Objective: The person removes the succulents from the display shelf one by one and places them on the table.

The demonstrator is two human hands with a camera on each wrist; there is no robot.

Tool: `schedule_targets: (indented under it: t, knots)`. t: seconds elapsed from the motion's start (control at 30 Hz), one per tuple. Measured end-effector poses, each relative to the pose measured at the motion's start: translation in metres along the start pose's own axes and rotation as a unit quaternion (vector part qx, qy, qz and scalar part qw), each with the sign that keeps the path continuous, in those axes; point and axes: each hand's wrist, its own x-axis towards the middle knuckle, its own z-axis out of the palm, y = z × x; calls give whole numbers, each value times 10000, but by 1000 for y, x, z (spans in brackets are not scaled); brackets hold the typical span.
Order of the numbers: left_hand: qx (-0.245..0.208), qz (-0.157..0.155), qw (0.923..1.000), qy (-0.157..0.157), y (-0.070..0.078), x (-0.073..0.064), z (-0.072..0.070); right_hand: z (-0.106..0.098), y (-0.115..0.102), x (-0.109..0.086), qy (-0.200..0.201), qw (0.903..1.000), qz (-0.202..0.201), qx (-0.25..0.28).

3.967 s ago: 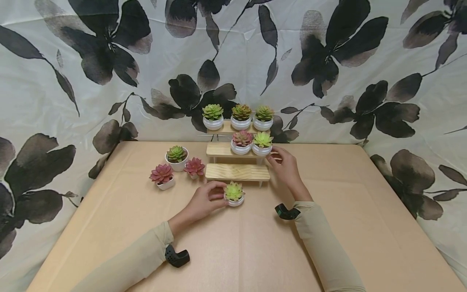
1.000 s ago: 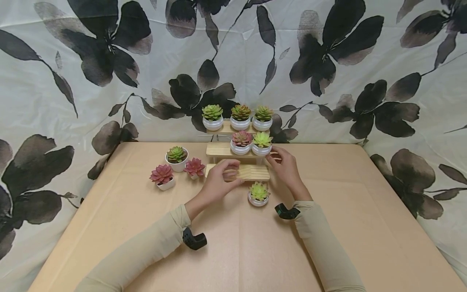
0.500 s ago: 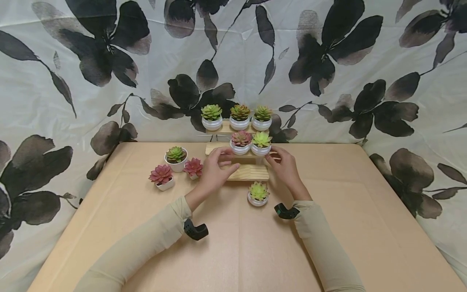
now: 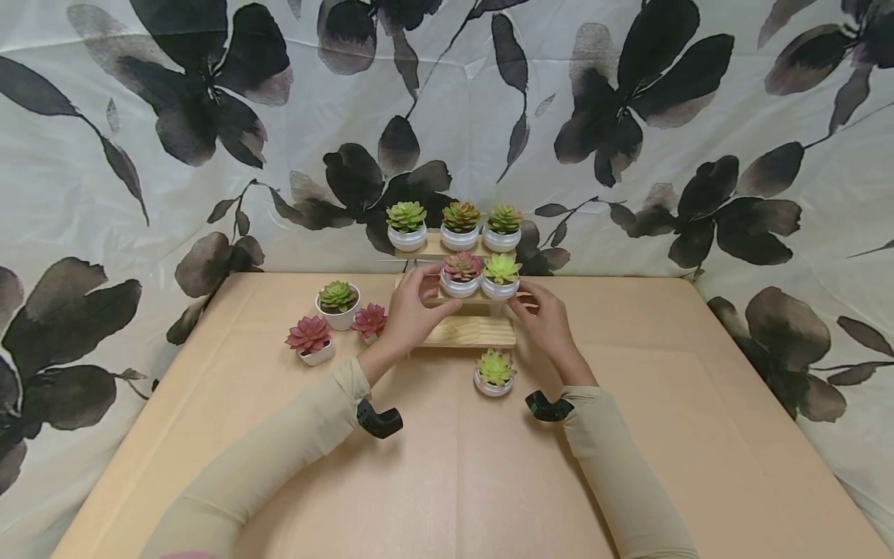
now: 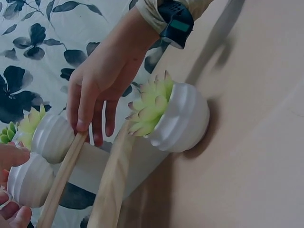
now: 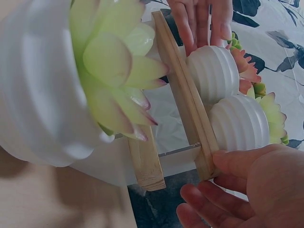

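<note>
Left hand (image 4: pixel 412 308): fingers spread and fairly straight, at the left side of the red-topped pot (image 4: pixel 461 283) on the middle shelf (image 4: pixel 450 298); thumb in front. Looks like a touch; can't confirm a grip. Right hand (image 4: pixel 545 314): thumb and index appear to pinch that shelf's right end, next to the lime pot (image 4: pixel 499 286).

Progress, my read: a bit past half. Stand (image 4: pixel 475 332) carries five pots. Top row (image 4: pixel 460 238), beyond both sets of fingers: three. Middle: two, side by side between the hands, the gap being at the left fingers. Bottom shelf, below the fingers: no pot on the part that shows. Four are on the desk (image 4: pixel 454 481): front lime pot (image 4: pixel 493 382) nearer the wearer than either set of fingers, between them; green pot (image 4: pixel 338 310), near red pot (image 4: pixel 316 353) and far red pot (image 4: pixel 370 322) left of the left fingers. Those four look like what's left.

Hard to see: left ends of both lower shelves are behind the left hand, which also covers some of the far red pot. Left wrist view crops the left fingers at the edge. Right wrist view crops the front lime pot. Can't make out exact contact between left fingertips and pot.
</note>
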Motion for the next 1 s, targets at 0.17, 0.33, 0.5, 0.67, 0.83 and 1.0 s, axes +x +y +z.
schedule_targets:
  t: [0.17,0.33,0.5,0.67,0.83,1.0]
  knots:
    - [105,-197,9997,-71,1,9,1,0,1,0,3,10000,-33,-25]
    - [70,-187,9998,-72,1,17,4,0,1,1,24,10000,-61,-31]
    - [297,-265,9992,-43,2,21,6,0,1,1,29,9999,-105,4]
    - [462,-344,9983,-85,3,24,8,1,1,1,23,10000,-89,32]
    - [409,-332,9985,-130,2,26,10,1,2,1,21,9999,-100,32]
    - [438,-325,9984,-119,2,28,12,0,3,1,24,10000,-80,17]
